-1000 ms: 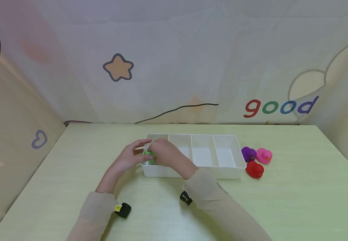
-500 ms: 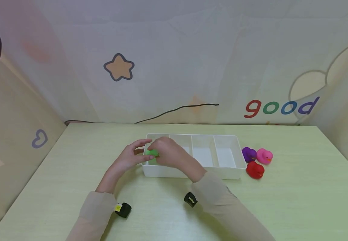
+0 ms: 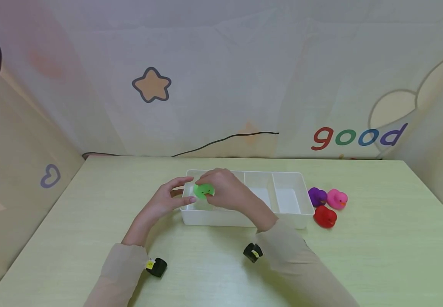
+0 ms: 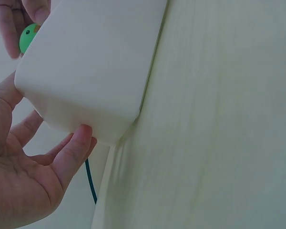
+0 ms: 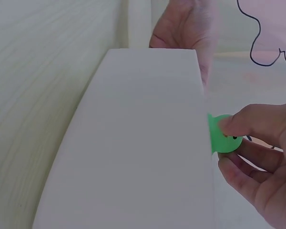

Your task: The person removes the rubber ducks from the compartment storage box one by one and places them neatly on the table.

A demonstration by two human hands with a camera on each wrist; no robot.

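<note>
A white divided box [image 3: 221, 217] with several compartments in a row stands on the table. My left hand [image 3: 164, 199] holds its left end; in the left wrist view the fingers [image 4: 76, 148] touch the outer end wall and the thumb side reaches the rim. Over the left part of the box, my right hand [image 3: 229, 192] pinches a green rubber duck [image 3: 203, 190] between thumb and fingers. The right wrist view has the duck's head [image 5: 224, 136] showing just past the box's rim, its lower body hidden by the wall.
Touching or close beside the box's right end are a purple duck [image 3: 316, 196], a pink duck [image 3: 337, 198] and a red duck [image 3: 325, 216]. A printed cloth backdrop [image 3: 221, 85] rises behind the pale table [image 3: 206, 273].
My right hand has moved up and to the right with the green duck, which shows more now above the box's left part. The left hand has stayed at the box's end.
</note>
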